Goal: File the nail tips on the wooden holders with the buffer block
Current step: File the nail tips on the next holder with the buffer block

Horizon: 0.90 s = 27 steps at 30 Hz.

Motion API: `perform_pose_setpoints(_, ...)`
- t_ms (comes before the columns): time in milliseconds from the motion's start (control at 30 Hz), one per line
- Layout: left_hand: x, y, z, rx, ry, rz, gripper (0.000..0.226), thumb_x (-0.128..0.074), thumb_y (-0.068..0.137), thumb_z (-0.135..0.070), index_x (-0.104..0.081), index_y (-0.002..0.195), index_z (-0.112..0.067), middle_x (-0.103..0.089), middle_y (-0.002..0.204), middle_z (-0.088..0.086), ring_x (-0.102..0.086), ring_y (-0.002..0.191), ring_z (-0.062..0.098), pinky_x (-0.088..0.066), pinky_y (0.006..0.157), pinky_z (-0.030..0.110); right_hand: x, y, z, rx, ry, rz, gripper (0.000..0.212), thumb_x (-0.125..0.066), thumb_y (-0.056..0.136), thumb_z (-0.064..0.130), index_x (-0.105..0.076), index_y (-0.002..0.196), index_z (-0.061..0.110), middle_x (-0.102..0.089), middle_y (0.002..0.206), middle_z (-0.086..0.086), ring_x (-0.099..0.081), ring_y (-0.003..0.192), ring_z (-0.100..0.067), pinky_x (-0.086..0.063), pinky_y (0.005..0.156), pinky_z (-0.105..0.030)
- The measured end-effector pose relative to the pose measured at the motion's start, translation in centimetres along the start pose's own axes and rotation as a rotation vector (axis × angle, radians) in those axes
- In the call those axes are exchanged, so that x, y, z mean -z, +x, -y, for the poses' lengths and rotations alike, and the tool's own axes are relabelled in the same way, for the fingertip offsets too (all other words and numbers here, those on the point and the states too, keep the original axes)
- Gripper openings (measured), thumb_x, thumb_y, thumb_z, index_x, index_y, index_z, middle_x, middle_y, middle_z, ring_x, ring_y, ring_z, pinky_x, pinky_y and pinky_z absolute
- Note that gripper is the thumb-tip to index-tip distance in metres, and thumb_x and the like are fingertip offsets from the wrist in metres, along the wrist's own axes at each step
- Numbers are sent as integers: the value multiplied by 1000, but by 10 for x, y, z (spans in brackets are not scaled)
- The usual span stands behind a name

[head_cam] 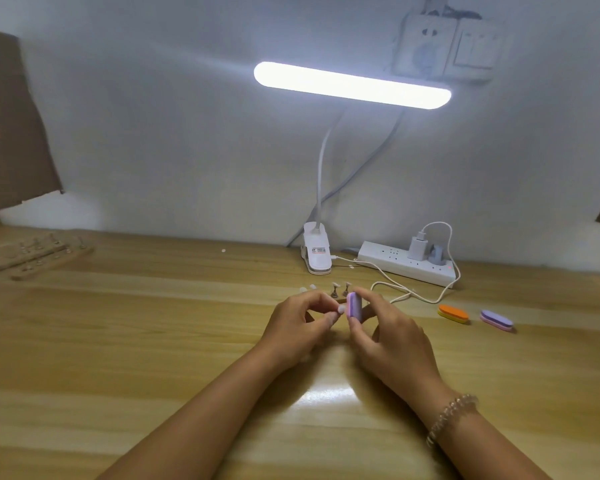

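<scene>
Head view: we see left hand [298,327] pinching a nail tip [341,309]; right hand [392,341] grips buffer [355,307] (purple), orange buffer [453,314] at 3 o'clock.

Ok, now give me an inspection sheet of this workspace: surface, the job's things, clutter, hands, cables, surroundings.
Surface: wooden table, glossy, with lamp glare near the front edge.
Job's things: purple buffer block held on edge; nail tip right beside it; two small stands behind the hands; wooden holders far left, blurred.
Clutter: orange spare block and lilac spare block lying to the right; loose tips.
Hands: left hand pinches the nail tip; right hand grips the buffer block.
Cables: white cable trails over the table between power strip and clip lamp.
Surroundings: white wall, wall socket, lit lamp bar.
</scene>
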<state>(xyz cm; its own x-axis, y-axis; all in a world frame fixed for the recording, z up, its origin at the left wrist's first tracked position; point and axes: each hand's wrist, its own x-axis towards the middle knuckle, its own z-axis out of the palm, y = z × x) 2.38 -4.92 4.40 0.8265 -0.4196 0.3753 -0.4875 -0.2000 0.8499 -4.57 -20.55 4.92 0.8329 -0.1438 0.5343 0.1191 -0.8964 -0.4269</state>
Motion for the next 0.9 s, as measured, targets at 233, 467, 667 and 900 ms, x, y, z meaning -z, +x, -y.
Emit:
perform_pose_setpoints(233, -1, 1, 2, -9, 38, -43, 8, -69, 91, -13, -74, 91, -20, -74, 92, -8, -54, 59, -9, -41, 62, 16, -2, 1, 1, -26, 18, 51, 38, -61, 90, 36, -52, 126, 39, -67, 99, 17, -64, 77, -17, -50, 67, -33)
perform_pose_setpoints(467, 7, 25, -14, -22, 42, -255, 2, -72, 90, -25, -73, 88, -24, -72, 80, -14, -64, 70, 4, -53, 67, 29, 1, 3, -8, -128, 208, -58, 31, -63, 88, 34, -51, 116, 34, -63, 83, 18, -62, 66, -16, -53, 64, -38)
perform_pose_setpoints(667, 17, 58, -16, 88, 179, -259, 10, -76, 84, -31, -69, 77, -29, -74, 81, -12, -70, 80, 9, -58, 78, 38, -1, 6, -12, -117, 235, -53, 29, -63, 86, 36, -51, 113, 38, -63, 81, 17, -61, 61, -14, -52, 64, -37)
perform_pose_setpoints(900, 7, 63, -2, 189, 486, -77, 10, -76, 78, -42, -69, 70, -39, -73, 88, -15, -61, 87, 10, -47, 81, 30, -4, 10, -19, -152, 247, -43, 27, -65, 86, 37, -51, 108, 41, -63, 77, 18, -58, 57, -7, -49, 62, -34)
